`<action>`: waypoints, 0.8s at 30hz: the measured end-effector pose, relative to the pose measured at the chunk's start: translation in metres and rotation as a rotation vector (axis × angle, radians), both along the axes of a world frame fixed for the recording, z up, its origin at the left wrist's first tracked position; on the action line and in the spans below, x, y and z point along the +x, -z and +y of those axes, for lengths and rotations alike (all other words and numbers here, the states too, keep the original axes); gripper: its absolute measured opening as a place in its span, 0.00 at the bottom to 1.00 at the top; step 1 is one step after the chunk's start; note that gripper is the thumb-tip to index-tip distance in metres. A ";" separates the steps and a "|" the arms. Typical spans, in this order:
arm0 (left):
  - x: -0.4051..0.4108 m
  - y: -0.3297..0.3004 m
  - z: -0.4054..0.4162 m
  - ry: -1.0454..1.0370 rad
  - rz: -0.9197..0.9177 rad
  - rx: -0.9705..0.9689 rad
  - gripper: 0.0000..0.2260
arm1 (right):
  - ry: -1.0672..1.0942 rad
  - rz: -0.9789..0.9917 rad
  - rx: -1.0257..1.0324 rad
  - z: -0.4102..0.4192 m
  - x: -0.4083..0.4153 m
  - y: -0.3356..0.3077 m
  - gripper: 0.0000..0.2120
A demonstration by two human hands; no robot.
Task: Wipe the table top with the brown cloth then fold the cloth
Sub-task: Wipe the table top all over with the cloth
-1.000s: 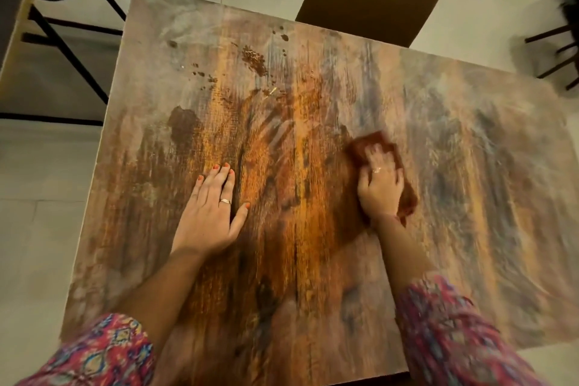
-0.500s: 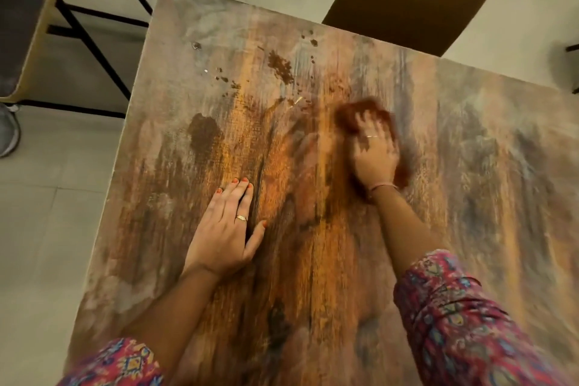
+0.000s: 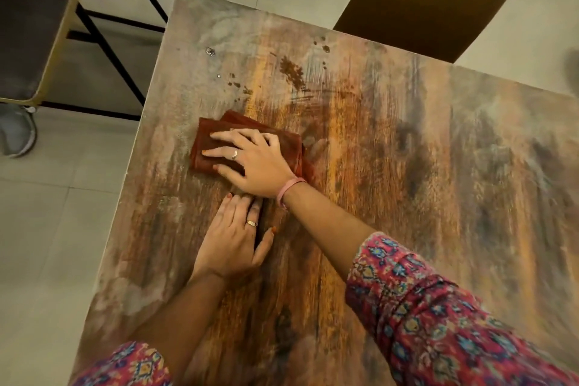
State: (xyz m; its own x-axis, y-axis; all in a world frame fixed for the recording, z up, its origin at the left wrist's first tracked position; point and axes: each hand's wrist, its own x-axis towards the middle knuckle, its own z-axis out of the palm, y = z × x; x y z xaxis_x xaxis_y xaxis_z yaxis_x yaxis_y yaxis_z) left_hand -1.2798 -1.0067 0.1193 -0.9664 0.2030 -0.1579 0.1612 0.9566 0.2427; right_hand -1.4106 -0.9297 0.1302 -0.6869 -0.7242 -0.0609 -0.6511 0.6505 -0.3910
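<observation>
The brown cloth [image 3: 206, 147], folded into a flat pad, lies on the worn wooden table top [image 3: 407, 166] near its left edge. My right hand [image 3: 253, 160] reaches across and presses flat on the cloth, fingers straight and pointing left. Just below it, my left hand [image 3: 232, 241] rests flat on the bare wood, its fingertips partly hidden under my right wrist. Dark crumbs and smears [image 3: 291, 72] sit on the table beyond the cloth.
A brown chair back [image 3: 432, 0] stands at the table's far side. To the left are a black metal frame [image 3: 106, 28] and a dark, yellow-edged surface [image 3: 34, 19] over a tiled floor. The table's left edge is a short way from the cloth.
My right hand has swept the cloth from the middle of the table to the left, crossing above my left hand. The left hand has stayed planted on the wood.
</observation>
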 end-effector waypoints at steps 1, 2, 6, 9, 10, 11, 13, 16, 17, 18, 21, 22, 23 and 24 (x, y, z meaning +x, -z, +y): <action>0.000 0.000 0.000 0.000 0.010 0.009 0.28 | -0.024 0.035 0.032 0.007 -0.011 0.001 0.16; 0.000 0.000 -0.001 0.000 0.015 0.019 0.29 | 0.006 0.052 0.064 0.017 -0.026 0.003 0.17; -0.001 -0.001 -0.002 0.007 0.006 0.040 0.30 | 0.676 -0.009 0.161 0.087 -0.097 0.003 0.21; 0.000 -0.003 -0.002 0.015 0.000 0.051 0.29 | 1.204 -0.127 0.123 0.147 -0.125 -0.005 0.22; -0.001 -0.003 -0.002 0.014 -0.005 0.053 0.29 | 1.321 -0.154 0.127 0.158 -0.130 -0.007 0.23; -0.001 -0.003 -0.002 0.013 -0.007 0.052 0.29 | 1.407 -0.157 0.136 0.163 -0.134 -0.007 0.23; -0.002 -0.003 -0.002 0.010 -0.001 0.054 0.30 | 1.501 -0.150 0.145 0.153 -0.141 -0.006 0.23; -0.002 -0.001 -0.001 0.008 0.025 0.061 0.30 | 1.363 -0.139 0.141 0.098 -0.144 -0.006 0.24; -0.001 -0.001 -0.001 0.009 0.028 0.067 0.30 | 1.200 -0.110 0.155 0.070 -0.140 -0.005 0.24; -0.001 0.000 -0.002 0.010 0.028 0.075 0.30 | 1.001 -0.078 0.178 0.039 -0.133 -0.003 0.24; 0.000 0.004 -0.001 0.007 0.051 0.095 0.29 | 0.435 -0.001 0.246 -0.049 -0.084 0.000 0.24; 0.000 0.005 -0.001 0.005 0.065 0.091 0.27 | 0.266 -0.002 0.233 -0.068 -0.061 0.000 0.23; 0.001 0.006 0.000 0.002 0.079 0.082 0.26 | 0.079 -0.019 0.208 -0.079 -0.039 0.001 0.23; 0.002 0.007 0.001 -0.005 0.091 0.076 0.24 | -0.136 -0.019 0.196 -0.083 -0.019 0.001 0.22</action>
